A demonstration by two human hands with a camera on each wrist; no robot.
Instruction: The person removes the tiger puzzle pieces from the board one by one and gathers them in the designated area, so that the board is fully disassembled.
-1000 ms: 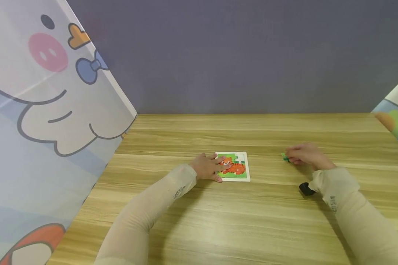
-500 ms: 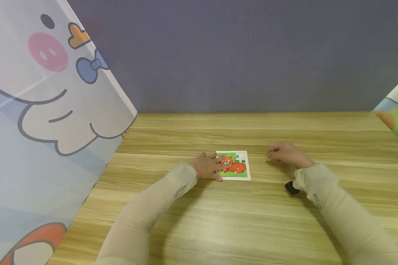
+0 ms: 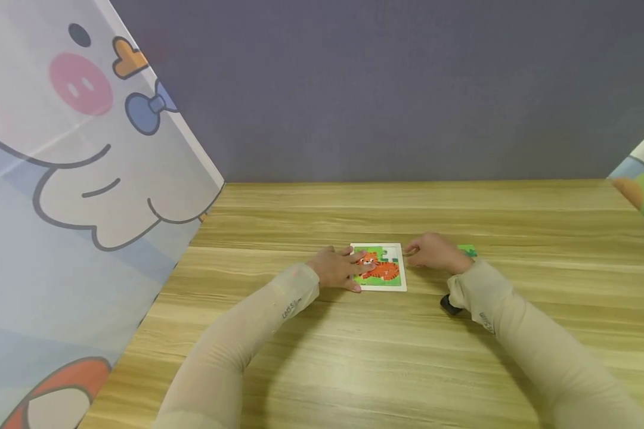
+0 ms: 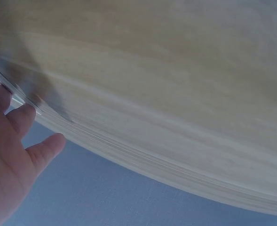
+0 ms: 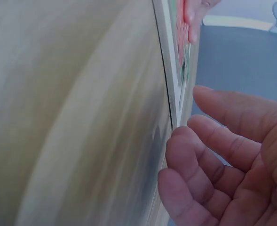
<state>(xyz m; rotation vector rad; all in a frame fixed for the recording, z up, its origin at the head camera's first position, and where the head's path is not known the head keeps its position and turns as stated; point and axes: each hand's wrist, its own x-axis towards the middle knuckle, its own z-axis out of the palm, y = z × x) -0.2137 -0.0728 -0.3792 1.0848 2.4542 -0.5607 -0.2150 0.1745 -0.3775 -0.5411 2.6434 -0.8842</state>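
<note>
A square tiger jigsaw puzzle (image 3: 389,273) in a white frame lies on the wooden table. White backing shows through a gap near its upper right corner. My left hand (image 3: 335,269) rests spread over the puzzle's left side, its fingers straight and covering part of the tiger. Just past the frame's right edge is my right hand (image 3: 433,252), fingers loosely bent. In the right wrist view, thumb and forefinger of the right hand (image 5: 237,146) stand apart and nothing shows between them. Behind that hand lies a green puzzle piece (image 3: 467,249), partly hidden by it.
A dark grey panel (image 3: 408,95) stands along the table's (image 3: 322,208) back edge. On the left rises a cartoon-printed wall (image 3: 139,173), and a similar printed surface (image 3: 641,190) borders the right. A black device (image 3: 451,305) sits at the right cuff.
My right hand has moved left from the green piece to the puzzle frame's right edge, uncovering more of that piece. The left hand has stayed on the puzzle.
</note>
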